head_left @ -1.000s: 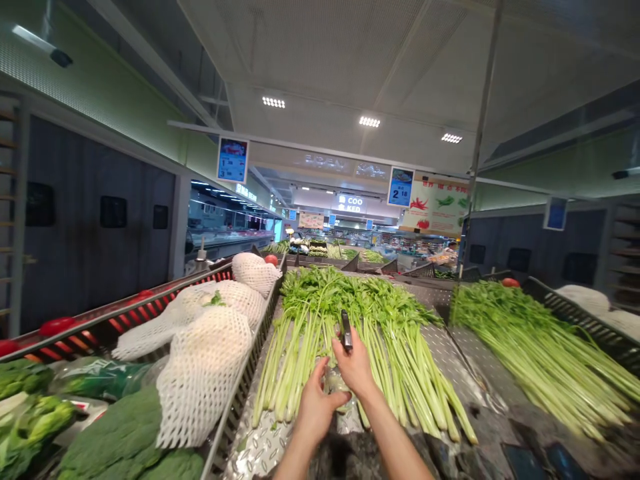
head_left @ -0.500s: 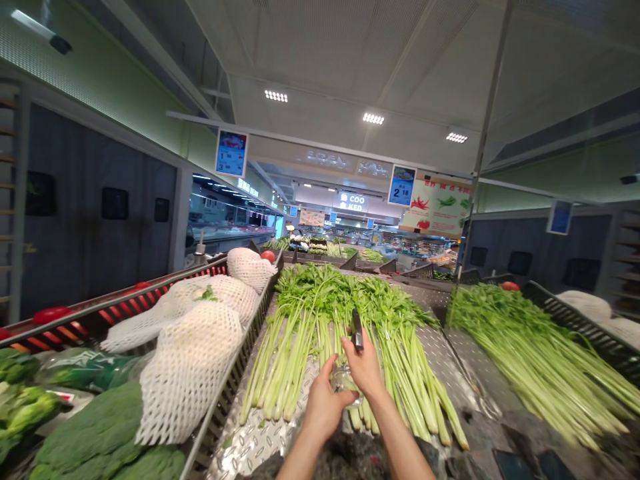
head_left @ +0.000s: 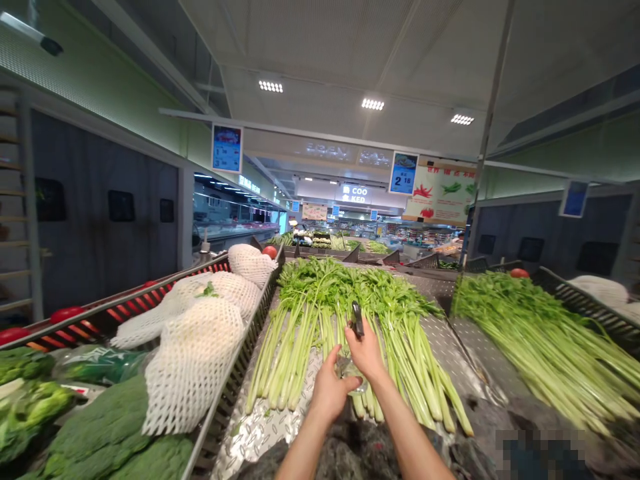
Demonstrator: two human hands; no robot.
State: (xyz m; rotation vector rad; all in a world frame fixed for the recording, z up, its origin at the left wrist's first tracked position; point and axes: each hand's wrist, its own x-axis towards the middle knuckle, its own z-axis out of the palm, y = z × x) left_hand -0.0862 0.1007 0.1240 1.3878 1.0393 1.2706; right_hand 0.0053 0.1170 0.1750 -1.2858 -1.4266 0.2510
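Observation:
My right hand [head_left: 367, 350] is closed around a black tool [head_left: 357, 320], whose dark end sticks up past the fingers; its kind is hard to make out. Just left of it, my left hand [head_left: 330, 387] has thumb and forefinger curved around a clear, shiny round thing [head_left: 353, 370], partly hidden between the hands. Both hands are above the near middle of a wide spread of celery [head_left: 345, 283]. Its leaves point away from me and the pale stalk ends lie toward me on a metal diamond-plate shelf [head_left: 270, 427].
Left stands a black crate [head_left: 255, 333] with produce in white foam nets [head_left: 195, 360], broccoli [head_left: 100, 427] and a wrapped green vegetable [head_left: 100, 363]. Red produce [head_left: 67, 313] lies beyond it. A mirror on the right reflects the celery [head_left: 520, 333]. Price signs [head_left: 403, 173] hang overhead.
Both hands have shifted slightly to the right over the celery, keeping the same grip. The view has tilted a little. The celery lies as before.

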